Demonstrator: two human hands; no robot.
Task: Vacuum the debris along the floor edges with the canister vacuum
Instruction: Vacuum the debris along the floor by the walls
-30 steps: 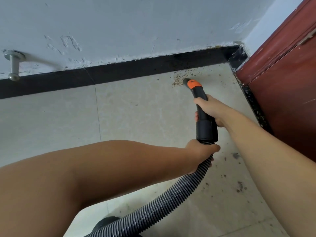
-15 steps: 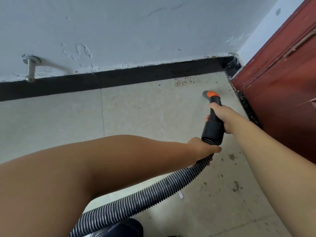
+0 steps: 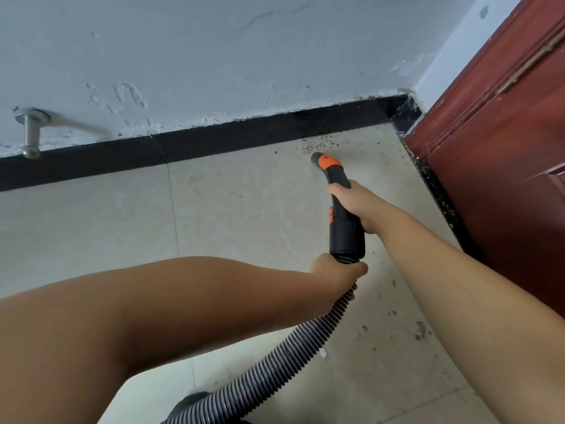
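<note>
While the ribbed hose point(image 3: 275, 365) is gripped by the left hand point(image 3: 334, 270), the nozzle handle point(image 3: 342, 209) is clasped by the right hand point(image 3: 351, 203), its tip just beside debris point(image 3: 321, 142) at the floor's point(image 3: 244, 209) far edge

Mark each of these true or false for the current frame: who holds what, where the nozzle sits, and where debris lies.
1. The right hand grips the black nozzle handle. True.
2. The left hand rests flat on the floor. False: it holds the ribbed hose just below the black cuff.
3. The orange-tipped nozzle end sits close to a patch of crumbs by the black baseboard. True.
4. The door on the right is white. False: it is dark red.
5. Debris specks also lie on the tile near the door. True.
</note>
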